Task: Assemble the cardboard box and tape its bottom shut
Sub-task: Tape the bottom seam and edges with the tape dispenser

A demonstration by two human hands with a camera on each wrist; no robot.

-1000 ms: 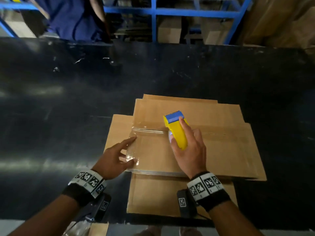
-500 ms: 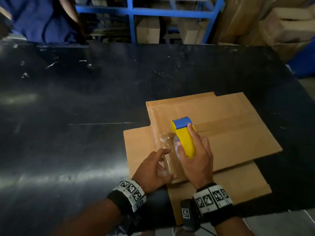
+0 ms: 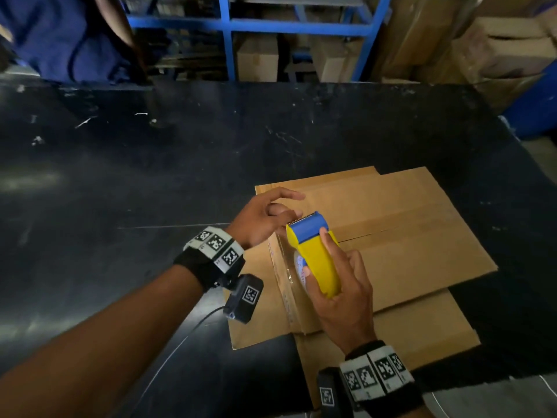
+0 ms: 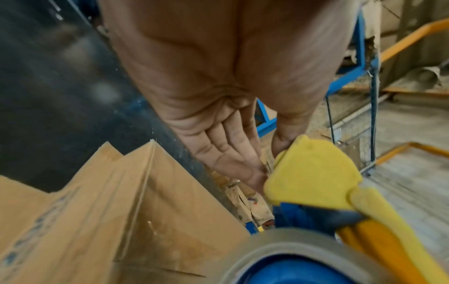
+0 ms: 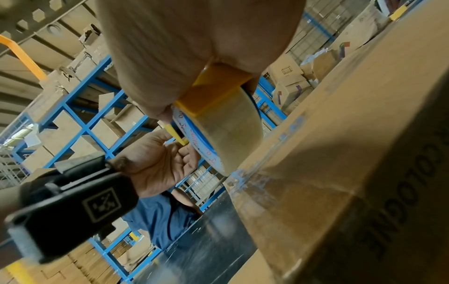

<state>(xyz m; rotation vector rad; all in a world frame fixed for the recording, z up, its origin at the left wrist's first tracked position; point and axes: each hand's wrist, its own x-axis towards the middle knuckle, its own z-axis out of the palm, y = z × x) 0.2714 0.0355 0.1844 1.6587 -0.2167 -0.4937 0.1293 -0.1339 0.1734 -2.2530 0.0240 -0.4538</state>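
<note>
1. the cardboard box [image 3: 401, 236] rests on the black table [image 3: 150, 206], its seam facing up, with flat cardboard sheets [image 3: 416, 333] under it.
2. the right hand [image 3: 343, 294] has its fingers wrapped round the yellow tape dispenser [image 3: 316, 254], holding it over the left part of the box; the blue blade end points away from the person.
3. the tape roll [image 5: 228, 134] sits just above the box's taped edge.
4. the left hand [image 3: 265, 215] is spread loosely, fingers straight, at the blade end over the box's left edge; whether it pinches tape i cannot tell.
</note>
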